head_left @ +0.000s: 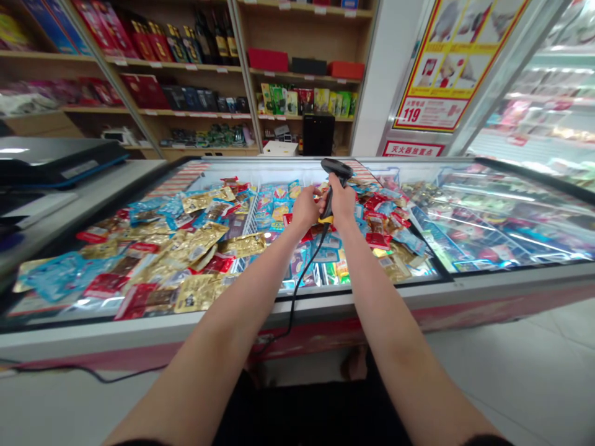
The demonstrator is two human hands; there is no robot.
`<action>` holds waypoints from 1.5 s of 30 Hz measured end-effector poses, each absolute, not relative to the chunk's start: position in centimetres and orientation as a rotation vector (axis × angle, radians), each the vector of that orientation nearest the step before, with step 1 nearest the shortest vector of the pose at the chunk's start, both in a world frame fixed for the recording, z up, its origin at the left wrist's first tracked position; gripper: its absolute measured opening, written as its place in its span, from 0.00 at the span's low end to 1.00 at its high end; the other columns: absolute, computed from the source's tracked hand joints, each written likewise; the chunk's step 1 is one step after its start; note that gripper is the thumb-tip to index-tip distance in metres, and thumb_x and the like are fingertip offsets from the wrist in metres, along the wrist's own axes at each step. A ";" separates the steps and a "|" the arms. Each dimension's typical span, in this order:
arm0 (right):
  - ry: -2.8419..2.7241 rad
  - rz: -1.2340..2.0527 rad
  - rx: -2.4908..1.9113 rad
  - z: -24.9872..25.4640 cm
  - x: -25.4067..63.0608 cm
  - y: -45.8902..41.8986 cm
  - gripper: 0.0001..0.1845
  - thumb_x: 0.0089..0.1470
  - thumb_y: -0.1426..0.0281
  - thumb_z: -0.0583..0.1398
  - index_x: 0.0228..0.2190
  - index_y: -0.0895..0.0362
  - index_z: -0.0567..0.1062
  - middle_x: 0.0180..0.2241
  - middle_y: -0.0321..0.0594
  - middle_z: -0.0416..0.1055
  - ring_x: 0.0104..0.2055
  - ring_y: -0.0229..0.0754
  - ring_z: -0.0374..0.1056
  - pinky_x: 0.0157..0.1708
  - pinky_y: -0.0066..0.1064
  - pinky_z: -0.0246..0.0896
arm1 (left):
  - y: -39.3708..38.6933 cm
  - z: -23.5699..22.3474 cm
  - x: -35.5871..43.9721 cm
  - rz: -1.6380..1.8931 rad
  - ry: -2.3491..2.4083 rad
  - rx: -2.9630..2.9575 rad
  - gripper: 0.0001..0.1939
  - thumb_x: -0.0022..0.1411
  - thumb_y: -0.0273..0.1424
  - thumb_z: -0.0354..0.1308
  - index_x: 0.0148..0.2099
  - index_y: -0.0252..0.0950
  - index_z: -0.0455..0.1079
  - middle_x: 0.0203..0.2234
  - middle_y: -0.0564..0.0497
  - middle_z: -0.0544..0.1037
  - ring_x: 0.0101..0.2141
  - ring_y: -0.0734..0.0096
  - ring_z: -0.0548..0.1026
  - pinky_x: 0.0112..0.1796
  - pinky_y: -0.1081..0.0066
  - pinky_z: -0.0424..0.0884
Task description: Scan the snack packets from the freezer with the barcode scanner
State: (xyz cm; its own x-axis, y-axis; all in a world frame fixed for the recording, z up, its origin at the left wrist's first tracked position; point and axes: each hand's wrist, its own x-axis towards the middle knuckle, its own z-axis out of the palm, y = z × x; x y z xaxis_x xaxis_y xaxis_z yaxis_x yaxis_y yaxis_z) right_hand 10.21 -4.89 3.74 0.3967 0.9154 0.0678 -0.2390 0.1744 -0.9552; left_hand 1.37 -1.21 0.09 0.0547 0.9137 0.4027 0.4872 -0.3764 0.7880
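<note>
My right hand (343, 201) is wrapped round the grip of a black barcode scanner (336, 167), its head tilted up and over the freezer. A black cable (304, 272) runs from the grip's yellow-edged base down over the freezer's front edge. Close beside the grip is my left hand (305, 209), its fingers curled and pinched together. What it pinches, if anything, is too small to make out. Below both hands, snack packets in gold, red and blue lie on the freezer's glass top, with a gold packet (244, 244) left of my left forearm.
A heap of packets (186, 248) covers the freezer top at left, another heap (376, 217) at right. The glass lid (511, 217) shows frozen goods beneath. A dark counter device (60, 161) stands far left. Shelves (307, 74) of boxes and bottles line the back. The cable trails across the floor.
</note>
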 end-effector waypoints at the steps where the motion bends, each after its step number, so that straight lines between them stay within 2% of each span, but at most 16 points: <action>1: -0.784 0.949 -1.079 3.6 10.1 -4.9 0.23 0.59 0.47 0.67 0.34 0.51 0.68 0.15 0.27 0.64 0.14 0.39 0.64 0.15 0.30 0.60 | -1.3 0.2 1.2 1.250 1.408 1.911 0.10 0.53 0.20 0.61 0.34 0.41 0.69 0.34 0.50 0.80 0.40 0.58 0.78 0.46 0.61 0.71; 8: -0.823 0.959 -1.137 3.5 9.4 -5.2 0.25 0.61 0.46 0.65 0.29 0.51 0.65 0.15 0.28 0.63 0.14 0.38 0.63 0.15 0.30 0.59 | -1.9 0.6 -0.4 1.135 1.476 2.063 0.07 0.55 0.23 0.65 0.36 0.40 0.74 0.39 0.47 0.82 0.45 0.53 0.80 0.49 0.61 0.72; 12: -0.802 1.018 -1.126 3.5 8.8 -5.7 0.23 0.62 0.49 0.66 0.29 0.51 0.67 0.16 0.29 0.64 0.15 0.38 0.62 0.15 0.30 0.59 | -2.3 0.6 -3.2 1.082 1.481 2.114 0.07 0.55 0.26 0.69 0.36 0.40 0.76 0.40 0.45 0.84 0.47 0.51 0.81 0.51 0.60 0.73; 16: -0.824 1.040 -1.111 3.3 8.4 -6.0 0.23 0.60 0.50 0.68 0.28 0.52 0.67 0.15 0.29 0.65 0.15 0.38 0.61 0.15 0.30 0.60 | -3.3 0.9 -7.7 0.842 1.445 2.217 0.08 0.55 0.31 0.70 0.39 0.40 0.78 0.43 0.45 0.85 0.49 0.50 0.81 0.53 0.60 0.73; 18: -0.838 1.042 -1.112 3.0 8.3 -5.9 0.24 0.59 0.49 0.68 0.27 0.51 0.66 0.15 0.29 0.65 0.15 0.38 0.61 0.15 0.30 0.59 | -4.4 1.3 -10.0 0.645 1.389 2.293 0.16 0.52 0.37 0.73 0.44 0.41 0.80 0.47 0.46 0.85 0.52 0.50 0.81 0.55 0.62 0.73; 21: -0.867 1.037 -1.119 2.8 8.1 -6.0 0.24 0.60 0.49 0.67 0.27 0.51 0.66 0.15 0.29 0.64 0.14 0.38 0.61 0.15 0.31 0.59 | -6.7 1.7 -12.6 0.286 1.283 2.445 0.37 0.49 0.48 0.74 0.60 0.43 0.76 0.63 0.45 0.77 0.62 0.50 0.74 0.62 0.61 0.68; 23: -0.869 1.030 -1.127 2.8 8.1 -6.1 0.23 0.62 0.51 0.66 0.27 0.51 0.66 0.15 0.28 0.64 0.14 0.38 0.61 0.15 0.31 0.59 | -8.2 1.6 -13.7 0.074 1.322 2.525 0.50 0.44 0.53 0.76 0.68 0.43 0.70 0.70 0.41 0.69 0.69 0.43 0.66 0.68 0.55 0.61; 25: -0.860 1.032 -1.135 2.9 8.0 -6.2 0.21 0.63 0.54 0.66 0.28 0.51 0.66 0.15 0.28 0.64 0.14 0.38 0.61 0.14 0.31 0.59 | -8.9 1.1 -14.4 -0.034 1.442 2.531 0.57 0.42 0.56 0.76 0.71 0.43 0.66 0.73 0.38 0.64 0.72 0.38 0.61 0.69 0.49 0.58; 26: -0.860 1.036 -1.138 2.9 7.9 -6.3 0.20 0.64 0.55 0.66 0.28 0.51 0.66 0.15 0.28 0.64 0.14 0.38 0.61 0.14 0.31 0.59 | -8.9 0.8 -14.7 -0.029 1.508 2.514 0.57 0.43 0.57 0.75 0.72 0.43 0.65 0.74 0.37 0.63 0.72 0.37 0.61 0.69 0.48 0.58; 28: -0.865 1.045 -1.153 2.8 7.9 -6.3 0.20 0.64 0.57 0.66 0.27 0.51 0.66 0.14 0.28 0.64 0.13 0.38 0.61 0.13 0.30 0.58 | -8.2 0.3 -15.2 0.091 1.611 2.479 0.52 0.51 0.55 0.72 0.73 0.41 0.65 0.72 0.37 0.66 0.70 0.40 0.65 0.68 0.52 0.61; 32: -0.880 1.054 -1.192 2.5 7.6 -6.2 0.20 0.65 0.57 0.65 0.26 0.51 0.66 0.14 0.30 0.65 0.12 0.38 0.60 0.13 0.30 0.59 | -5.6 -0.1 -15.4 0.285 1.779 2.401 0.39 0.59 0.49 0.69 0.67 0.38 0.72 0.64 0.39 0.77 0.63 0.47 0.75 0.63 0.62 0.68; 39: -0.943 1.051 -1.180 2.3 6.9 -6.4 0.19 0.66 0.61 0.65 0.27 0.52 0.65 0.13 0.29 0.65 0.11 0.36 0.61 0.11 0.27 0.59 | -3.2 0.6 -13.2 0.228 2.098 2.251 0.29 0.66 0.48 0.64 0.58 0.31 0.79 0.58 0.30 0.79 0.60 0.40 0.76 0.57 0.58 0.73; 42: -0.977 1.044 -1.170 2.1 6.7 -6.4 0.20 0.64 0.59 0.66 0.26 0.52 0.66 0.13 0.29 0.65 0.12 0.36 0.62 0.11 0.26 0.59 | -2.6 1.0 -12.4 0.241 2.188 2.182 0.25 0.65 0.46 0.65 0.55 0.31 0.79 0.56 0.29 0.80 0.60 0.39 0.76 0.56 0.57 0.73; 45: -1.006 1.044 -1.177 1.8 6.7 -6.2 0.20 0.64 0.59 0.66 0.26 0.52 0.66 0.13 0.29 0.65 0.11 0.36 0.62 0.11 0.26 0.59 | -1.9 1.4 -12.1 0.286 2.226 2.067 0.27 0.62 0.42 0.67 0.57 0.30 0.77 0.56 0.27 0.80 0.60 0.38 0.76 0.55 0.56 0.74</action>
State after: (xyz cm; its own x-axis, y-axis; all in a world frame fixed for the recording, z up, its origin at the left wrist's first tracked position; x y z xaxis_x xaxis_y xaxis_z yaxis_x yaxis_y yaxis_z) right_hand 6.66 -6.23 1.79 0.2213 0.9734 0.0599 -0.0955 0.0827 -0.9920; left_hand -12.05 -1.89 1.37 -0.0801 0.9949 0.0607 0.9781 0.0667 0.1974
